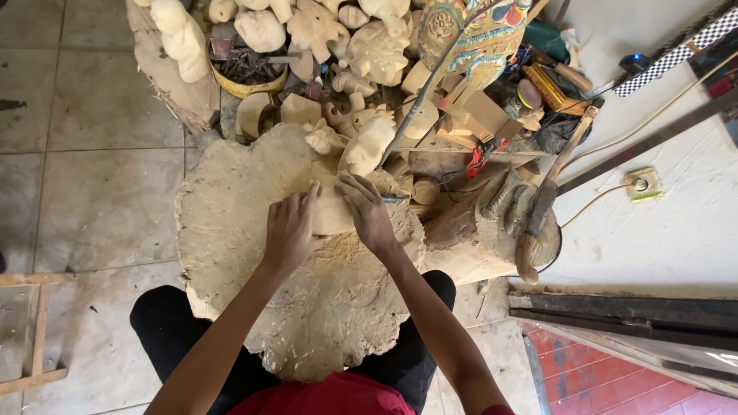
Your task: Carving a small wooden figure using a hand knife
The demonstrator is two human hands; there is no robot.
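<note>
Gripping wood block (pixel 332 214) from nine o'clock with left hand (pixel 290 230); right hand (pixel 367 211) closing on knife (pixel 393 198), pointing three o'clock.

A brown cardboard box (pixel 486 114) lies tilted among the carved wooden pieces, upper centre.

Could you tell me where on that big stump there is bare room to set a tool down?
The flat, dusty wooden stump top lies bare beside the left hand and between the forearms toward the knees. The far edge is crowded: pale carved wooden figures pile up beyond the right hand.
</note>
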